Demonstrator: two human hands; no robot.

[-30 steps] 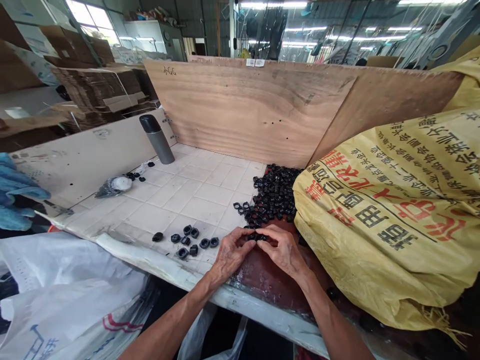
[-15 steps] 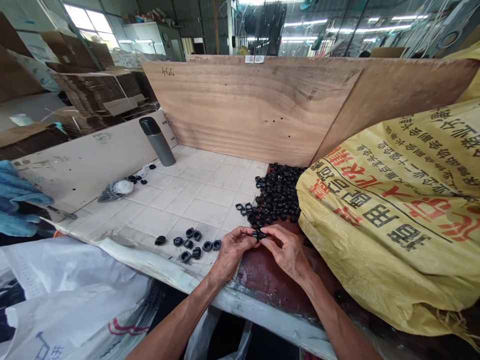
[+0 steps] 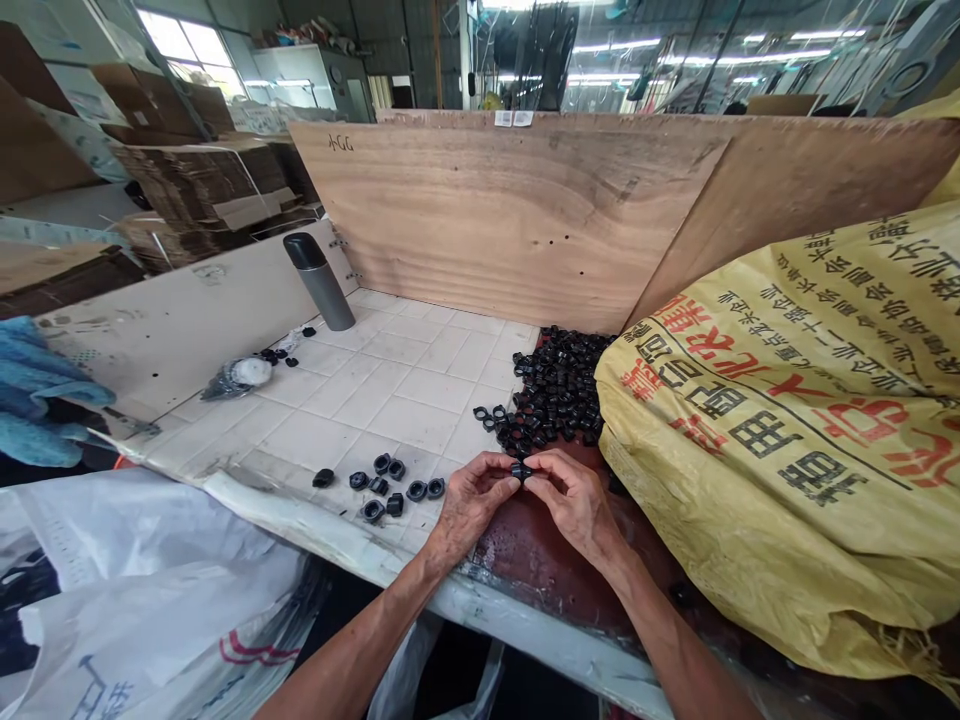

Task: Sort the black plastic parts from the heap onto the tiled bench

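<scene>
One small black part [image 3: 520, 471] is pinched in the fingertips of both the left hand [image 3: 465, 507] and the right hand [image 3: 574, 500], above the dark red stretch of the surface [image 3: 525, 565], near a heap of black rings [image 3: 561, 385]. Several loose black pieces [image 3: 395, 505] lie left of the left hand. Writing on the plywood board [image 3: 487, 220] reads "小GG"; two pale labels [image 3: 513, 118] on its top edge are too small to read. Red and black Chinese characters, 猪 and 用 among them, cover the yellow sack [image 3: 750, 550]. Red stripes and blue print mark a white sack [image 3: 150, 560].
</scene>
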